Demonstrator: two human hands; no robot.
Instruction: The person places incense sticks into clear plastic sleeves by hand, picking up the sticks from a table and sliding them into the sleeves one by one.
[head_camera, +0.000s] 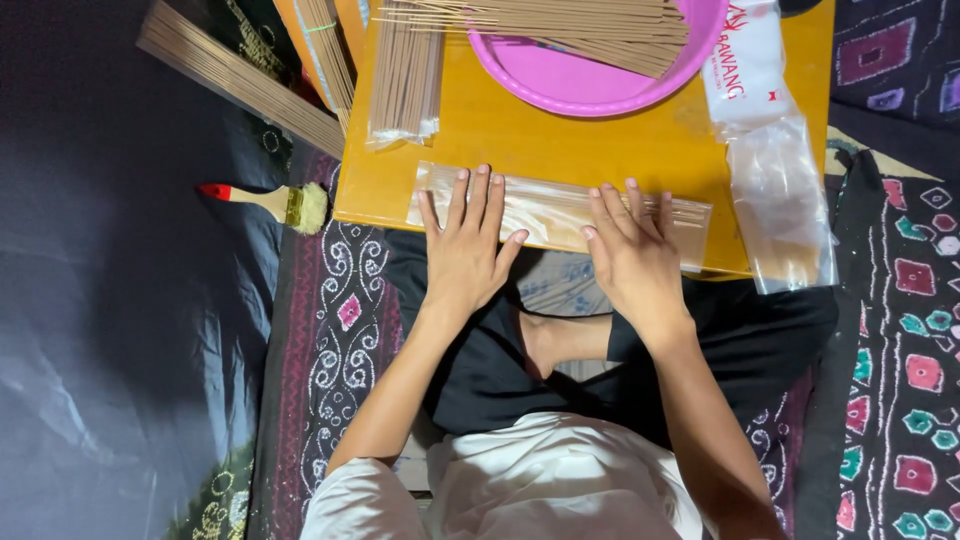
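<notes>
A clear plastic packet of thin brown incense sticks (545, 205) lies along the near edge of a small yellow table (520, 140). My left hand (468, 250) rests flat on the packet's left part, fingers spread. On the packet's right part lies my right hand (632, 255), also flat with fingers apart. Neither hand grips anything. A pink round basin (590, 80) holding loose incense sticks stands at the table's far side.
A second bundle of sticks in clear wrap (405, 80) lies on the table's left. Empty clear bags (775, 170) hang over the right edge. A red-handled paintbrush (275, 203) and more stick bundles (240, 80) lie on the dark cloth to the left.
</notes>
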